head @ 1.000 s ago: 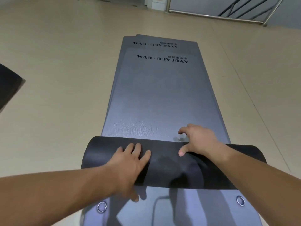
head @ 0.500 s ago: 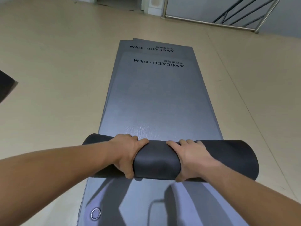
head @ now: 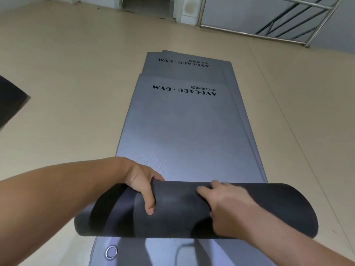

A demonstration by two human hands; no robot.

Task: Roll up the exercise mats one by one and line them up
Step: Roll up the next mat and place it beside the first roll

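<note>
Several grey exercise mats lie stacked flat on the floor, stretching away from me. The top mat bears black "AVOCADO · GYM" lettering at its far end. Its near end is wound into a dark roll lying across the stack. My left hand grips the roll's left part, fingers over the top and thumb down the front. My right hand presses on the roll's middle, fingers curled over its top edge. A lower mat with a metal eyelet shows beneath the roll.
Beige floor surrounds the stack on both sides. A dark mat corner juts in at the left edge. A metal stair railing and a doorway stand at the far end of the room.
The roll has grown thicker and advanced along the mat. My hands have shifted their grip on it, the left now wrapped over the top. The view has tilted upward.
</note>
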